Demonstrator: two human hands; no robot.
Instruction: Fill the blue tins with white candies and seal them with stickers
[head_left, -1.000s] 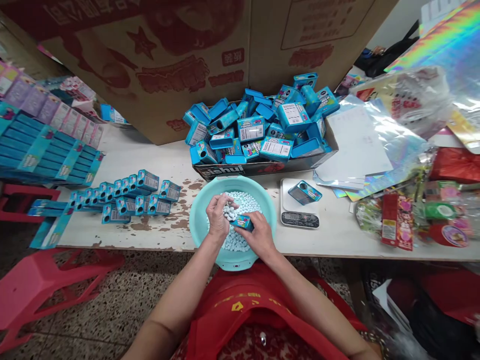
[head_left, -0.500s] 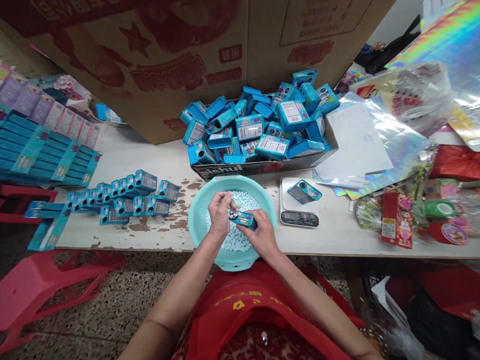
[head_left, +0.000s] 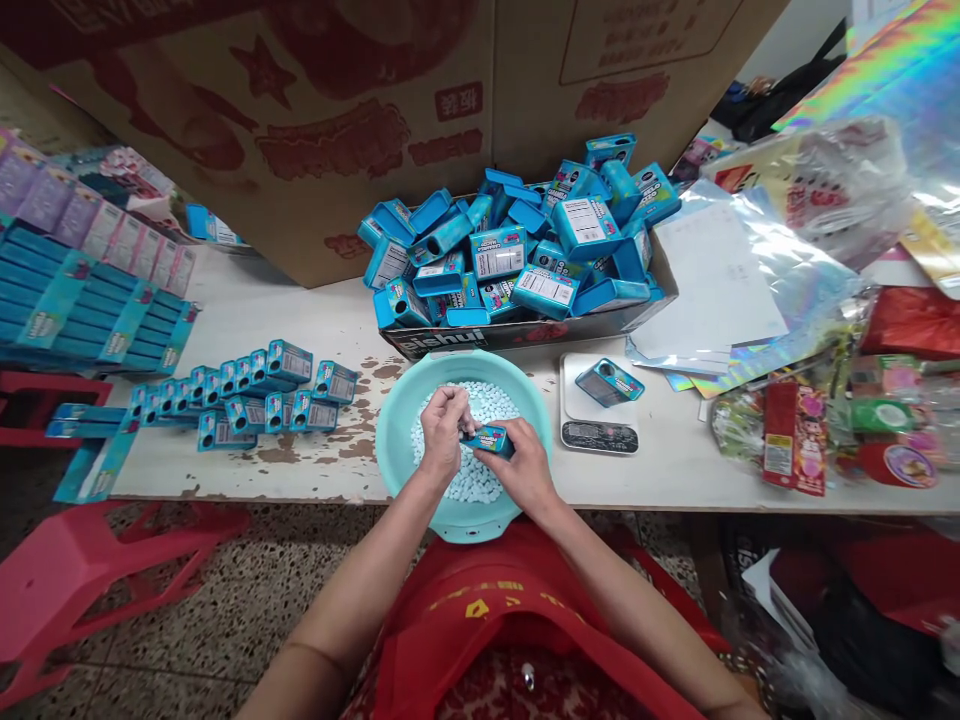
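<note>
Over a mint-green bowl [head_left: 395, 460] of small pale candies [head_left: 480, 487], my right hand [head_left: 523, 467] grips a small blue candy tin [head_left: 491, 440] by its right end. The tin lies on its side, with its left end toward my other hand. My left hand [head_left: 442, 430] is closed, fingertips pinched together at that end of the tin, with a few pale candies at the fingers. How many candies it holds is hidden. Right of the bowl, another blue tin rests on a white scale [head_left: 598, 437].
Behind the bowl stands a carton tray [head_left: 525, 338] heaped with blue tins, against a large cardboard box [head_left: 315, 220]. Several tins [head_left: 281, 362] form rows at left. Plastic packaging [head_left: 795, 440] and papers [head_left: 712, 280] lie right. A pink stool [head_left: 67, 580] is below left.
My left fingers have drawn tighter against the tin's end, and fewer candies show between them. The right hand and the tin are almost unmoved.
</note>
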